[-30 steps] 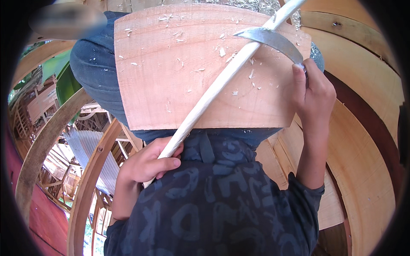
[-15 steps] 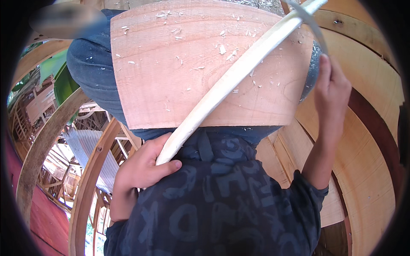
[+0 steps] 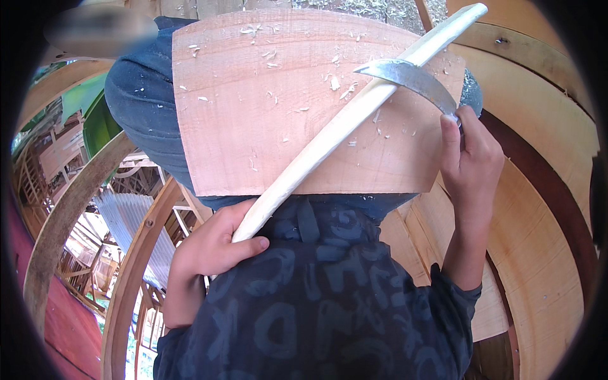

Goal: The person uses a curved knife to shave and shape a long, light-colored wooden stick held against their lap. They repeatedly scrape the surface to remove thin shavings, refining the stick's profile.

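A long pale peeled stick [image 3: 316,144] slants from lower left to upper right above a flat wooden board [image 3: 247,136] on my lap. My left hand [image 3: 215,237] is closed around the stick's near end, thumb along its side. My right hand [image 3: 472,149] grips a curved sickle [image 3: 415,79] by its handle, which the fingers mostly hide. The sickle's blade crosses over the stick at its upper half, its tip pointing left. Thin wood shavings [image 3: 334,82] lie scattered across the board.
Wide planks [image 3: 532,234] curve along the right side. At the left stand a bent wooden rib [image 3: 69,209] and a corrugated sheet [image 3: 136,221], with a green leaf [image 3: 95,120] above. More shavings [image 3: 354,7] cover the floor beyond the board.
My right hand has drawn the sickle from the stick's far end back toward me, along the stick. The board and stick have shifted slightly; my left hand keeps its grip.
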Demonstrator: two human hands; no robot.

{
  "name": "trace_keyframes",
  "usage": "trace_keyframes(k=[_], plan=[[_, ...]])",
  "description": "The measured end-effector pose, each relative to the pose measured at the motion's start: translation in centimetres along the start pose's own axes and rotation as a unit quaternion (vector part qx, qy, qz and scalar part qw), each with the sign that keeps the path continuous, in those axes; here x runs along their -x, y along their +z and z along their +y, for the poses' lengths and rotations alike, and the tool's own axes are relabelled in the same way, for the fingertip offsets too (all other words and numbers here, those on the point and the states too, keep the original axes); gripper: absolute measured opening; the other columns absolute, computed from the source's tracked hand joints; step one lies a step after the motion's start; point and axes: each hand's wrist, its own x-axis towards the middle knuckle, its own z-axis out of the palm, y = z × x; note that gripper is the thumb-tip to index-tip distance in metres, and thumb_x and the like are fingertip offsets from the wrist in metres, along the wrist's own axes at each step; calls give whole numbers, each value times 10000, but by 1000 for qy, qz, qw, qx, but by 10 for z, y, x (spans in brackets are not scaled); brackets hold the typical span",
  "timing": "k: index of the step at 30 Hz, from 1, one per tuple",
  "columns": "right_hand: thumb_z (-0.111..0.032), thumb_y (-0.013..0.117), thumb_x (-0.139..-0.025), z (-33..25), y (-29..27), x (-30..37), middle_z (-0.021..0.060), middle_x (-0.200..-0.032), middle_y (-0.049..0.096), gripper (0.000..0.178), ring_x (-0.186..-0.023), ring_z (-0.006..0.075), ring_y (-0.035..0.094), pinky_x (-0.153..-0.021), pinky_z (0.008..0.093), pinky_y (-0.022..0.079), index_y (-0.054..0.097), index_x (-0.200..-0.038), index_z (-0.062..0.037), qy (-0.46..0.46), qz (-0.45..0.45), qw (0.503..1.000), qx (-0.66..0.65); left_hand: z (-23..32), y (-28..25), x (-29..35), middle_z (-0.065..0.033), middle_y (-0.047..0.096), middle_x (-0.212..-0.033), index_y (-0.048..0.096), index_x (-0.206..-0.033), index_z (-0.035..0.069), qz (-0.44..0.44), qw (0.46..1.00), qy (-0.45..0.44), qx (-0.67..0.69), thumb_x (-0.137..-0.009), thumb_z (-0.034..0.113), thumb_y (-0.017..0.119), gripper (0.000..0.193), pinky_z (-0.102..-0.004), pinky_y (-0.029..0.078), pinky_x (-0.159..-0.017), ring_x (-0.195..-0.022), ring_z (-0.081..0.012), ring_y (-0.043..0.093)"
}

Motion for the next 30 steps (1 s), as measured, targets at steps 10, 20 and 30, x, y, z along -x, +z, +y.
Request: trace_keyframes(k=[10, 20, 30], plan=[[-259, 602, -936, 1, 0, -3, 121, -613, 550, 233, -516, 296, 582, -460, 406, 427, 535, -806, -77, -22, -27, 999, 22, -1, 4, -1, -180, 631, -1032, 505, -1295, -53, 34, 999, 14, -31, -815, 196, 661, 562, -345, 443, -876, -947, -222, 569], [-305, 615, -923, 8, 12, 6, 89, -614, 554, 256, -480, 290, 566, -450, 397, 435, 537, -786, -103, -41, 9, 999, -9, -4, 4, -1, -132, 616, -1016, 507, -1274, -58, 34, 999, 15, -3, -806, 181, 663, 548, -325, 428, -872, -950, -191, 541], [-152, 584, -930, 17, 14, -7, 170, -576, 473, 206, -513, 334, 553, -473, 378, 414, 509, -777, -37, 3, 23, 999, -47, 3, 0, -6, -121, 607, -952, 512, -1270, -74, -17, 998, -44, 43, -800, 197, 660, 562, -310, 434, -838, -899, -182, 534]])
